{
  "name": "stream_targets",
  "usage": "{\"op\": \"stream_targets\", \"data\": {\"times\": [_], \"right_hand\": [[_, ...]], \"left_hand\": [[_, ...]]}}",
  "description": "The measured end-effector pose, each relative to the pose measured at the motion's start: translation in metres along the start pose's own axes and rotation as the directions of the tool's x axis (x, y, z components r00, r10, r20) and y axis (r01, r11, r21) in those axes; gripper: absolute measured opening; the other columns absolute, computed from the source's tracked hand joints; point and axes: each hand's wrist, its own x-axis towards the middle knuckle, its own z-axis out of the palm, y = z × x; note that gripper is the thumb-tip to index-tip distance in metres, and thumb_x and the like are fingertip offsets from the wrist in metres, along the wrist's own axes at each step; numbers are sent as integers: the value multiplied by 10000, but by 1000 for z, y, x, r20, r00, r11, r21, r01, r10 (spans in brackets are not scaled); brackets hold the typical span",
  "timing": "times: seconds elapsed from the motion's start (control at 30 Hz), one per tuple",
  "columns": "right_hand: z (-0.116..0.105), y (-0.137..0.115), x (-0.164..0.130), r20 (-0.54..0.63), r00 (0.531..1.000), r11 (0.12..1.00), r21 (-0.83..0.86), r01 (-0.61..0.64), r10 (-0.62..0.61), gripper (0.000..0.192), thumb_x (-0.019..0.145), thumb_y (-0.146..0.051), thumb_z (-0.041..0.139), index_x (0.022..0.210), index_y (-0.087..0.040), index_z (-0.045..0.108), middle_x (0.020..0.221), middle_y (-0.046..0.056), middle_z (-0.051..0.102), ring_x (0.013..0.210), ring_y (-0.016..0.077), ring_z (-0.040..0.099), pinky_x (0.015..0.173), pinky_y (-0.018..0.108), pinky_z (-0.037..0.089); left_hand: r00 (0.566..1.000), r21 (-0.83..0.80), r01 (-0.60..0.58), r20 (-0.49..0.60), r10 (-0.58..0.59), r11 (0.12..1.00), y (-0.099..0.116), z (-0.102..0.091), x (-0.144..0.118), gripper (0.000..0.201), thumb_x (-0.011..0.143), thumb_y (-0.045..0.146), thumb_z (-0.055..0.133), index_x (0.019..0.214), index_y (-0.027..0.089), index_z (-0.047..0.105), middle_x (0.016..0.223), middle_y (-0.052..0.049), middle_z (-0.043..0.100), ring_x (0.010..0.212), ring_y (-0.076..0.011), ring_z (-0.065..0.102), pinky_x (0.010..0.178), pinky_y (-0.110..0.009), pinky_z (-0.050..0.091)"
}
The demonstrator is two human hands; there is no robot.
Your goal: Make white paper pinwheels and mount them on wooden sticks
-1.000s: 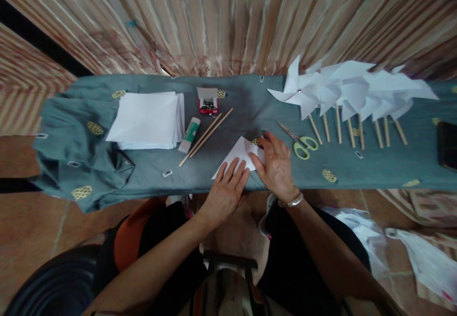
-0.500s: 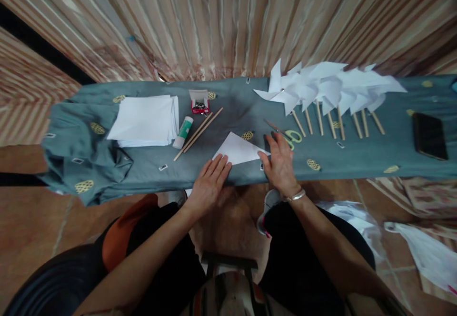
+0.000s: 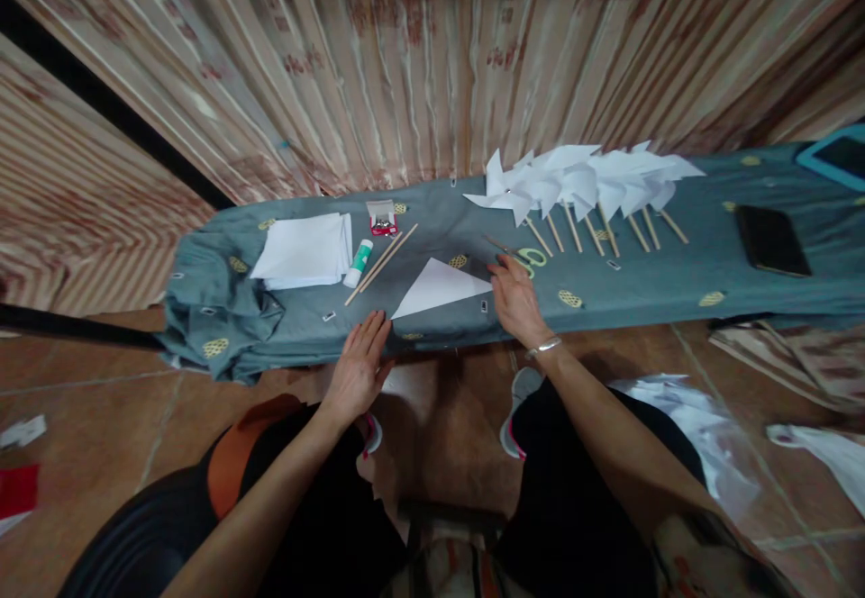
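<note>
White paper triangle (image 3: 439,285) lies flat on desk (image 3: 649,292), long edge running left-down to right. Right hand (image 3: 517,301) nearer, fingers loose, touching its right tip; nothing gripped. Left hand (image 3: 358,366) flat, released, just off lower-left corner. Scissors (image 3: 523,256) beyond right hand.

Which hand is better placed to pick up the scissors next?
Probably the right hand. It lies flat just below the scissors, fingertips almost at the handles. The left hand rests at the table edge beyond the folded paper, farther away.
</note>
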Motion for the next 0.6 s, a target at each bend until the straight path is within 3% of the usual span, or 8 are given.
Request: {"op": "stream_targets", "data": {"times": [0.17, 0.33, 0.43, 0.5, 0.6], "right_hand": [[-2, -8, -2, 100, 993, 997, -33, 65, -61, 376, 943, -394, 501, 1159, -125, 651, 1356, 216, 550, 1301, 342, 485, 1035, 539, 421], [0, -10, -4, 73, 996, 999, 8, 48, -49, 307, 919, -335, 541, 1136, -145, 646, 1317, 194, 593, 1263, 310, 531, 1040, 509, 435], [-4, -14, -1, 45, 999, 998, 57, 22, -24, 200, 896, -280, 554, 1016, -159, 657, 1285, 182, 618, 1210, 294, 574, 1025, 487, 456], [-10, -16, 4, 22, 1000, 996, 87, 14, -16, 129, 891, -267, 546, 912, -188, 645, 1256, 159, 639, 1180, 278, 596, 1014, 477, 466], [-25, -21, 13, -45, 999, 995, 95, 7, -2, 105, 889, -260, 541, 846, -205, 619, 1249, 148, 644, 1193, 268, 589, 1017, 480, 461]], "left_hand": [[983, -103, 63, -164, -80, 993, 0, 8, 10, 546, 938, 283, 498, 1452, 163, 360, 1449, -203, 488, 1370, -302, 451, 1090, -524, 413], [969, -198, 55, -225, -100, 979, 4, 22, 41, 604, 935, 356, 511, 1480, 186, 312, 1421, -200, 514, 1326, -300, 496, 1074, -518, 426], [963, -245, 64, -239, -124, 967, 7, 22, 59, 659, 929, 371, 523, 1500, 177, 259, 1427, -213, 505, 1321, -303, 502, 1068, -506, 435], [952, -236, 52, -281, -119, 970, 11, 17, 69, 712, 925, 361, 530, 1519, 155, 195, 1471, -236, 443, 1373, -314, 441, 1090, -508, 408], [928, -111, -26, -372, -18, 994, 25, 5, 81, 783, 915, 342, 546, 1541, 164, 110, 1577, -242, 258, 1490, -345, 194, 1158, -561, 273]]}}
